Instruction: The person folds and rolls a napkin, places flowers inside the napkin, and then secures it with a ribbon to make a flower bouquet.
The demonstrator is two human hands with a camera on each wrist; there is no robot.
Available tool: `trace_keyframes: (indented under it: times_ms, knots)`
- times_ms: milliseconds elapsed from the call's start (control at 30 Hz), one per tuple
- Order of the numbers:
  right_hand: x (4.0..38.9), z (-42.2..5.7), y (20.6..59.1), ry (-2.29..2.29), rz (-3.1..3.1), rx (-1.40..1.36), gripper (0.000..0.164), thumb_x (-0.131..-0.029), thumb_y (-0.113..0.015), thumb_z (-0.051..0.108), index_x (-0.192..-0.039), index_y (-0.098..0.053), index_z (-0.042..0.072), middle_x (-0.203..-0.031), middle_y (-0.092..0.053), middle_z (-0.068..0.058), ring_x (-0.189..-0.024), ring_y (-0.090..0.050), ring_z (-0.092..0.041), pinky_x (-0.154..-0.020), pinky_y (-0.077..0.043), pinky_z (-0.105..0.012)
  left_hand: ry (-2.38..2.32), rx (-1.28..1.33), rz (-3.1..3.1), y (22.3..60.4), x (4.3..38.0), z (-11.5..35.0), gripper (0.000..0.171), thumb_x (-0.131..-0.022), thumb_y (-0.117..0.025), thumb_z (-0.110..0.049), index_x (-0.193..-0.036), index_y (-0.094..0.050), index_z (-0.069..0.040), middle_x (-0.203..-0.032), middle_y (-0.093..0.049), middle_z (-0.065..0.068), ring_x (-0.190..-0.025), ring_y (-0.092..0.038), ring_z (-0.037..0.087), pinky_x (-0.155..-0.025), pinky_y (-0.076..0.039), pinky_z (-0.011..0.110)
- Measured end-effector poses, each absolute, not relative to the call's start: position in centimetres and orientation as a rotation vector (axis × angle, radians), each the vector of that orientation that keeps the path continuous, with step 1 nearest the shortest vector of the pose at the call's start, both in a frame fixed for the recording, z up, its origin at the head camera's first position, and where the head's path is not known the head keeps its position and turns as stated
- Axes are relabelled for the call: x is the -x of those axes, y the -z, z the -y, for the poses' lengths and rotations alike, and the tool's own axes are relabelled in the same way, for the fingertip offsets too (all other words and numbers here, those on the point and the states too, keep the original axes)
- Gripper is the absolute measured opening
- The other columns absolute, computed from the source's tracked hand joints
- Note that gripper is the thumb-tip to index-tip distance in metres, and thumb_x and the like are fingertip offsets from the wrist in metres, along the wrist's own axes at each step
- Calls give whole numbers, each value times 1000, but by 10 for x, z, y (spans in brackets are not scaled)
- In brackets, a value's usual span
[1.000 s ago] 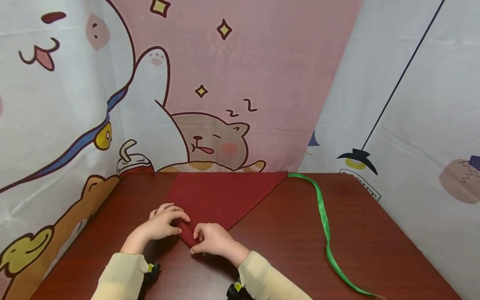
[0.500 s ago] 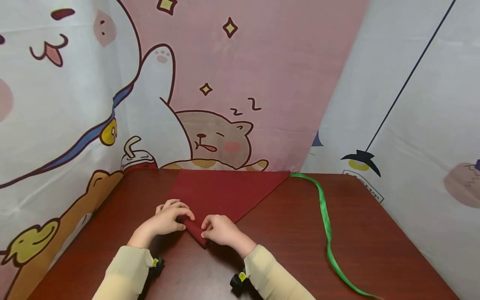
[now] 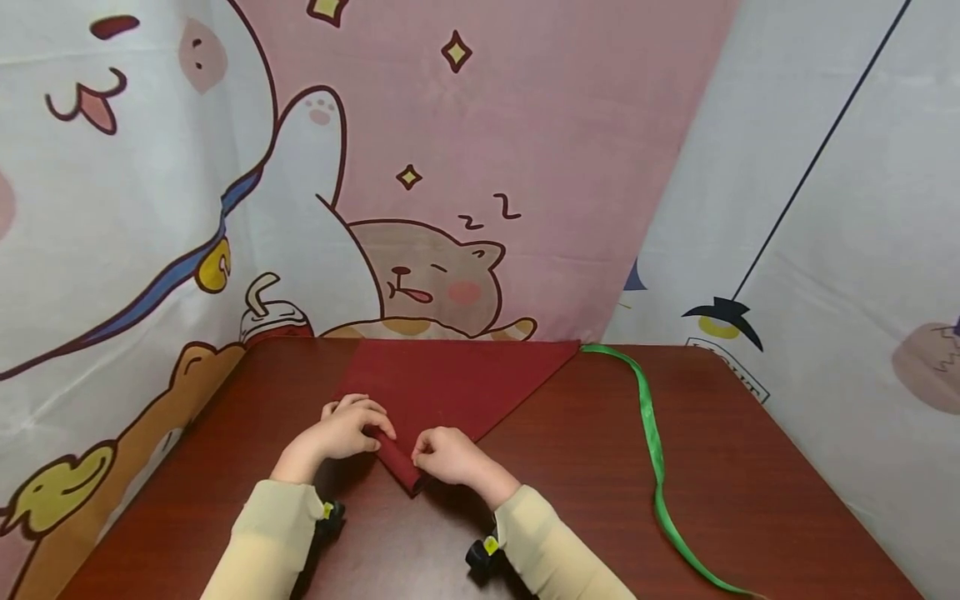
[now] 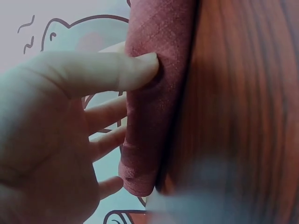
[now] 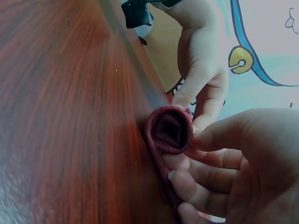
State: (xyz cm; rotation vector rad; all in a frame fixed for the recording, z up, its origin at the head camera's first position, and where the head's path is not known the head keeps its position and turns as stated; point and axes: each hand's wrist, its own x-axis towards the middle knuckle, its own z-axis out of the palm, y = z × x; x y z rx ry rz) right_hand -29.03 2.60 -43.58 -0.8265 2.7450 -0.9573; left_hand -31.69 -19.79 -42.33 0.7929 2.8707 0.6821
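A dark red cloth [image 3: 457,383] lies flat toward the far edge of the brown table, its near-left edge turned into a roll [image 3: 399,467]. My left hand [image 3: 345,432] grips the roll's left part; in the left wrist view the thumb [image 4: 140,72] presses its near side while the other fingers reach behind it. At the roll's right end is my right hand [image 3: 456,458], thumb and fingers curled against it. The right wrist view looks into the round, hollow end of the rolled cloth [image 5: 150,128], with right fingertips [image 5: 182,184] just beneath the coil.
A green ribbon [image 3: 651,417] trails from the cloth's far right corner down the right side of the table [image 3: 570,517]. Behind the table hangs a printed cartoon backdrop [image 3: 555,167]. Black wrist cameras [image 3: 483,557] sit below both wrists.
Both hands have shifted right and slightly away from the near edge. The roll has moved with them and its end now shows longer between the hands. The ribbon lies unchanged.
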Motion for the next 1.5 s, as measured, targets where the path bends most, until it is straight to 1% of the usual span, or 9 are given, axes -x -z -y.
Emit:
trace_keyframes:
  times_ms: [167,333,433,533,733,867,1000,1233,1500]
  knots:
    - [290,-25,437,1030,-2700,815,14,-86,-64,9,-73,-67,11,-58,-53,10,-49,-47,-3,-50,-40,-19,-662,-770,-2860,423,315,200,24,-83,-70,-8,-92,-74,-30,-118,-60,4,-127,-33,41,-92,-15,69]
    - [291,-23,441,1043,-2695,820,7,-86,-69,18,-81,-68,12,-63,-55,11,-55,-48,-3,-54,-41,-20,-671,-782,-2864,425,312,201,23,-87,-68,-10,-92,-73,-32,-117,-61,3,-127,-33,41,-92,-16,69]
    - [290,-22,442,1054,-2668,818,17,-83,-75,25,-91,-65,13,-66,-56,10,-57,-51,-3,-55,-42,-21,-684,-775,-2857,424,310,201,23,-87,-68,-9,-91,-73,-32,-117,-61,3,-127,-33,41,-92,-15,70]
    - [289,-20,444,1062,-2657,859,22,-82,-78,23,-96,-63,15,-69,-56,10,-59,-52,-3,-57,-44,-21,-693,-755,-2860,424,308,200,23,-88,-66,-8,-95,-74,-29,-119,-60,6,-128,-33,41,-92,-15,71]
    - [290,-18,445,1041,-2702,943,18,-81,-76,11,-93,-66,18,-71,-54,12,-64,-50,-2,-60,-42,-19,-705,-772,-2938,423,309,200,25,-88,-65,-6,-105,-74,-23,-118,-60,7,-124,-37,39,-89,-18,69]
    - [293,-20,447,1022,-2718,946,14,-81,-76,10,-88,-66,17,-68,-52,12,-63,-48,-2,-59,-41,-19,-749,-773,-3010,420,307,201,24,-85,-68,-3,-99,-73,-21,-111,-61,3,-117,-42,36,-84,-23,62]
    - [293,-23,449,1021,-2712,912,12,-80,-77,14,-84,-65,17,-65,-52,12,-60,-48,-2,-58,-41,-19,-777,-779,-3016,416,307,202,26,-82,-66,2,-88,-71,-23,-105,-62,0,-108,-48,32,-79,-27,56]
    - [290,-25,446,993,-2697,822,34,-68,-87,32,-85,-63,17,-59,-51,9,-54,-49,-2,-56,-39,-20,-750,-821,-2975,415,310,196,30,-81,-65,4,-80,-72,-25,-93,-61,-9,-101,-53,26,-78,-27,53]
    - [285,-24,440,807,-2782,851,47,-62,-90,39,-90,-59,16,-71,-51,8,-62,-44,-5,-60,-39,-20,-718,-833,-2943,416,314,195,26,-79,-71,0,-85,-73,-25,-99,-62,-7,-105,-52,27,-79,-29,57]
